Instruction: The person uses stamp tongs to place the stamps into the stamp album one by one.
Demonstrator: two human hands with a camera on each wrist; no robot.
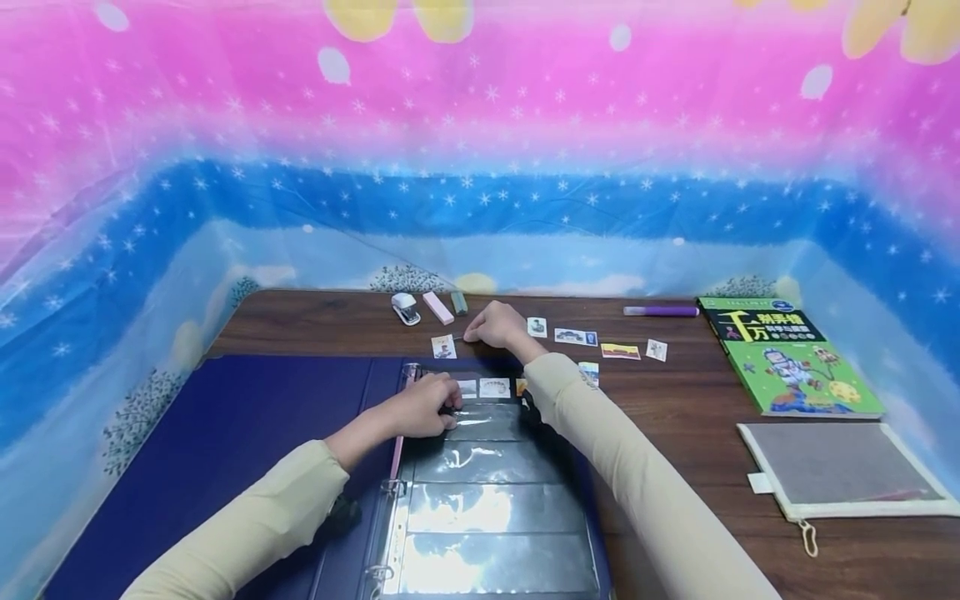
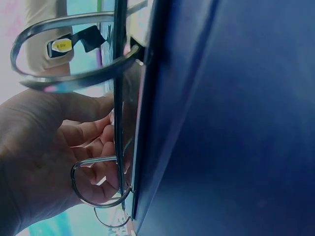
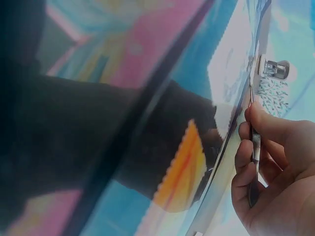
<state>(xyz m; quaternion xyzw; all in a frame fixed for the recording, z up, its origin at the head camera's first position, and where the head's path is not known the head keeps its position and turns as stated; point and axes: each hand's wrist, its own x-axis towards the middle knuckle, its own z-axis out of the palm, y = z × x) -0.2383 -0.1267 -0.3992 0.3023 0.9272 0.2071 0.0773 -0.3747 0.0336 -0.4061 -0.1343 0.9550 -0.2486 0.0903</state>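
Note:
My right hand [image 1: 495,325] grips a pair of tweezers [image 3: 254,147], thumb and fingers closed around its metal body. The tweezers' tip is beside a small postage stamp [image 1: 443,347] on the table behind the album; whether it touches the stamp is hard to tell. My left hand [image 1: 423,406] is at the upper left of the black stamp album page [image 1: 480,462], its curled thumb and fingertips pinching at the top clear strip. Several stamps, among them a pale one [image 1: 495,387] and an orange one [image 3: 184,162], sit in the top row, partly hidden by my hands and right sleeve.
The dark blue binder cover [image 1: 255,450] lies open at left, with metal rings [image 2: 98,182] along the spine. Several loose stamps [image 1: 576,337] lie behind and right. A stapler [image 1: 406,308], pink eraser [image 1: 438,307], purple marker [image 1: 662,311], green book [image 1: 795,358] and mesh pouch [image 1: 847,467] surround it.

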